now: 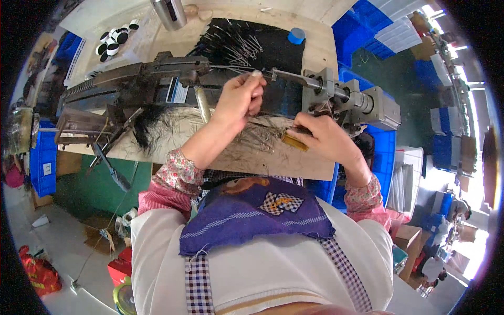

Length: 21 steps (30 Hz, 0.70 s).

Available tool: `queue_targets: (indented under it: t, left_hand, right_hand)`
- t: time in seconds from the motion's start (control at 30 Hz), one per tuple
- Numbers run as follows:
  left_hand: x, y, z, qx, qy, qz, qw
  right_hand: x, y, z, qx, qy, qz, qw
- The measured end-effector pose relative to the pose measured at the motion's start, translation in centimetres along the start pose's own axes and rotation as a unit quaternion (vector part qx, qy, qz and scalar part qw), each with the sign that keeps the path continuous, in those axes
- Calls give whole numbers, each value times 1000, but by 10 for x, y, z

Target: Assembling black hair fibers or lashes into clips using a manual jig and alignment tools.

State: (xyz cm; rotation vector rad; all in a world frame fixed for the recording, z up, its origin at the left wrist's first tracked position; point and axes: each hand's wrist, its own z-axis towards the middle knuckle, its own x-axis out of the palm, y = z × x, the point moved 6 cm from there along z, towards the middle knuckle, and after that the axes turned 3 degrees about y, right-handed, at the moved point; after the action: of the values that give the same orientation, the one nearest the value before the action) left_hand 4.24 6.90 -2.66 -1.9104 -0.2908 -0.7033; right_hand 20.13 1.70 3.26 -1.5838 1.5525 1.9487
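Note:
My left hand (240, 98) is raised over the bench machine, thumb and forefinger pinched at a thin metal wire (228, 67) that runs from the machine's dark clamp arm (184, 66). A pale covering wraps one of its fingertips. Just right of those fingers is the hooked tip of the machine's spindle (289, 74). Low over the front of the bench, my right hand (326, 137) is closed on a small yellow block (295, 140), partly hidden by the fingers. Loose dark bristles and several thin wire pieces (254, 140) lie between the hands.
Behind the machine, a black cloth (283, 52) holds many twisted wire pieces (242, 48) and a blue cap (296, 35). A steel cup (169, 13) and black-and-white round pieces (112, 41) stand back left. The motor (380, 109) sits right; a dark bristle clump (148, 126) lies left.

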Motion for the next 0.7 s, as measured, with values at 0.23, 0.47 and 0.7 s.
queue_targets:
  t: [0.23, 0.47, 0.7]
  left_hand:
    - [-21, -18, -12, 140, -124, 4, 982]
    - [-21, -12, -4, 83, -87, 32, 992]
    - [-6, -6, 10, -1, -5, -13, 1000]
  right_hand:
    - [-76, 39, 45, -128, -281, -56, 949]
    - [-28, 11, 157, -116, -120, -136, 977]
    - [-58, 11, 137, -75, -155, -54, 984]
